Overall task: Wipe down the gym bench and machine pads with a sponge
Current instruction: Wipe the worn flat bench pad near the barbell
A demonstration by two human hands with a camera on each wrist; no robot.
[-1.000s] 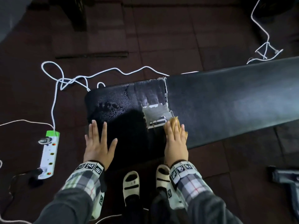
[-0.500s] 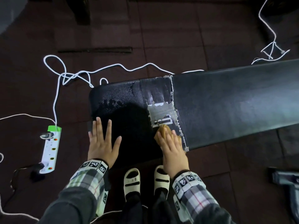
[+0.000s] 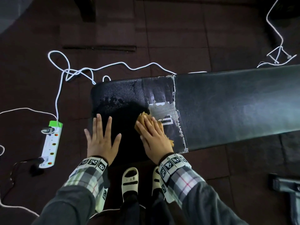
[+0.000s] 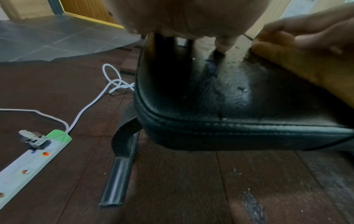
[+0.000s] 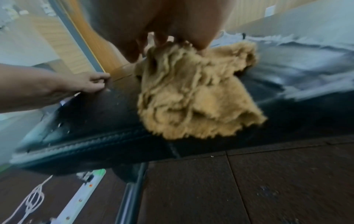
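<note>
Dark floor tiles lie all around the bench (image 3: 227,101), whose long axis runs left to right across the head view, with the short end at the person's left. At that end, near the front edge, the left hand (image 3: 101,137) lies flat with fingers spread, pressing the pad and holding nothing. Just to its right, the right hand (image 3: 154,135) presses straight fingers on the sponge (image 3: 142,118), a tan, shaggy wad that sits beside a torn strip of the cover (image 3: 164,111). Wet beads show on the pad toward the far left corner. Most of the bench stretches away to the right of both hands, so the right hand is the nearer one for that long dry run, and the next strokes likely head that way. A power strip (image 3: 50,145) lies on the floor to the left.
</note>
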